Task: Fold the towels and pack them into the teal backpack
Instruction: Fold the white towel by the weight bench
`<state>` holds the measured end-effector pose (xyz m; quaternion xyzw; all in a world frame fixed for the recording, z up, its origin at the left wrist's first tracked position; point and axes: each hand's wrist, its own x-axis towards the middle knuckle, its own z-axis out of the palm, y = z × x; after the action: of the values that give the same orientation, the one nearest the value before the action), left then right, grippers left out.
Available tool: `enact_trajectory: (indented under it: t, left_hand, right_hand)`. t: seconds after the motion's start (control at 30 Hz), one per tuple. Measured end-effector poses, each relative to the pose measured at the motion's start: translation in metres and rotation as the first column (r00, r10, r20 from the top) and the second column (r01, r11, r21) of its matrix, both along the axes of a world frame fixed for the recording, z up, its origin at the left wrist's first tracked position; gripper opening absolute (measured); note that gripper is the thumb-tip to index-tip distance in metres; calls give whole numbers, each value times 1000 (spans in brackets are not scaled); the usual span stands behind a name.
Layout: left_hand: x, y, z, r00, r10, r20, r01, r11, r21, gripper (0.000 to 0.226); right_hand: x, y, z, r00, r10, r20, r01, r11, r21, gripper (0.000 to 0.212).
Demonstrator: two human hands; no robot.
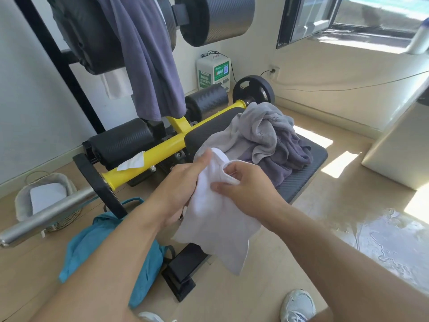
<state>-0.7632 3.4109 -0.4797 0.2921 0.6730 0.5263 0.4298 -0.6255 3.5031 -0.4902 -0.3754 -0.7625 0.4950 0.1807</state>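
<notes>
A white towel [218,219] hangs in the air in front of me, held by both hands. My left hand [185,182] grips its upper left edge, thumb on top. My right hand [246,187] pinches a fold at the upper right. On the black bench pad [308,168] lies a crumpled pile: a light grey towel [260,131] over a purple-grey towel [290,156]. Another purple-grey towel [148,66] hangs from the padded roller above. The teal backpack [111,249] lies limp on the floor at the lower left, partly behind my left forearm.
A yellow-framed gym bench [151,154] with black rollers fills the middle. A silver bar [44,217] crosses in front of a woven basket [46,196] at left. A weight plate [254,89] and a charging station [213,70] stand behind. A wet patch [383,242] shines on the floor at right.
</notes>
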Motion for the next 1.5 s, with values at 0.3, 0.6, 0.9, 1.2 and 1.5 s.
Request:
enact_trajectory:
  t: [0.3,0.6,0.9,1.2,1.5]
  left_hand:
    - [11,-6,-6,973,-179,-147,183,983,17,36]
    - [9,2,-12,976,215,-27,-203,952,230,47]
    - [-5,-2,0,927,172,334,-280,909,308,46]
    - [4,-5,0,985,-53,165,2,956,292,40]
    - [-16,-27,23,985,-115,-130,129,986,106,26]
  right_hand:
    - [-5,12,14,810,-461,-362,299,856,-421,9]
    - [-5,-3,23,912,-268,-309,128,904,-407,34]
    - [4,-1,27,877,93,-472,-148,986,-80,47]
    - [6,-2,22,894,-102,-436,199,963,183,14]
    - [7,-14,23,922,276,-270,-160,910,383,14]
